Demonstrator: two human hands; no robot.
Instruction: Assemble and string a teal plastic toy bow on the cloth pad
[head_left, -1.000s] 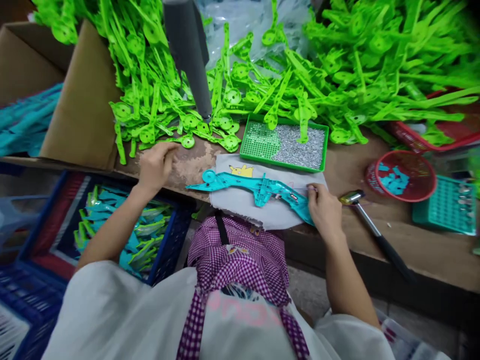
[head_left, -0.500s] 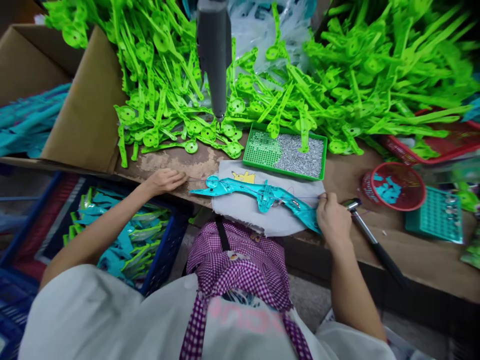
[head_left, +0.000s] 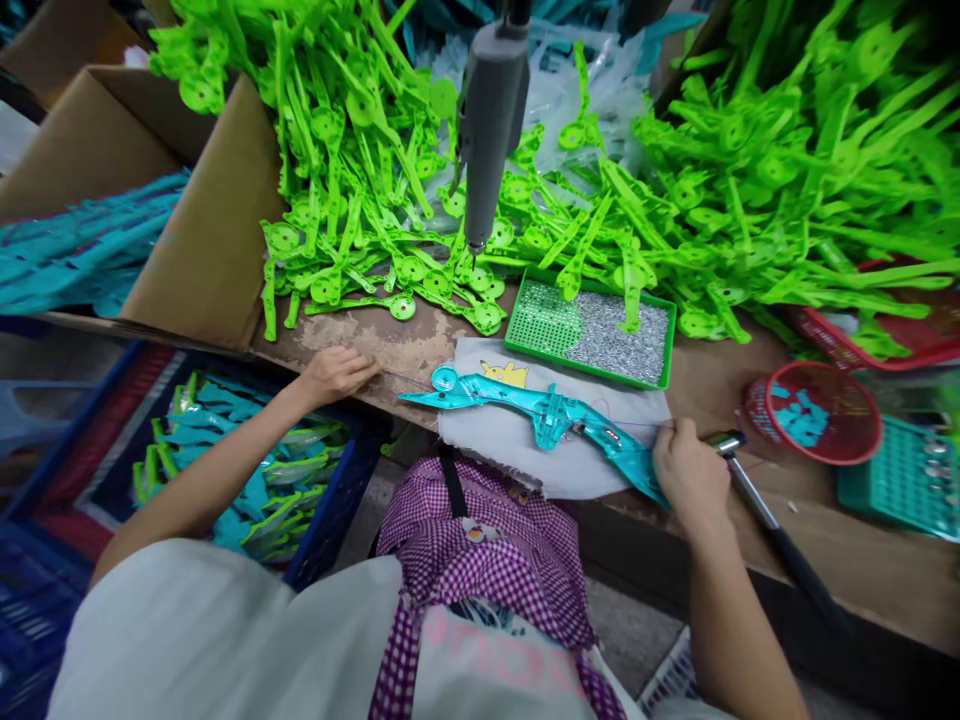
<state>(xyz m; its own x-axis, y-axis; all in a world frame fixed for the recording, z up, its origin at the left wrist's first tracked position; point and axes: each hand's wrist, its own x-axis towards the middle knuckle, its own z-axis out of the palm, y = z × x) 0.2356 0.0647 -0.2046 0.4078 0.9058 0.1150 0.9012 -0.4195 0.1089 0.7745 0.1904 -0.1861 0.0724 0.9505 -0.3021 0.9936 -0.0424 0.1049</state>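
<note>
A teal plastic bow-shaped part [head_left: 540, 410] lies on a grey cloth [head_left: 510, 450] at the table's front edge. My left hand [head_left: 337, 372] rests on the worn tabletop left of the part, its fingers pinched on a thin thread [head_left: 405, 378] that runs to the part's round left end. My right hand [head_left: 690, 470] is closed over the part's right end, where the thread also reaches it. A hammer [head_left: 757, 505] lies just right of that hand.
A grey hanging power tool [head_left: 487, 120] dangles over a big heap of green plastic parts [head_left: 675, 170]. A green tray of small screws [head_left: 592, 330], a red bowl of teal bits [head_left: 814, 410] and a teal tray [head_left: 900, 475] stand behind. A blue crate of finished parts [head_left: 247, 470] sits lower left.
My left hand came back from the green parts to the table's front edge, drawing the thread taut. My right hand slid right toward the part's end. The view shifted.
</note>
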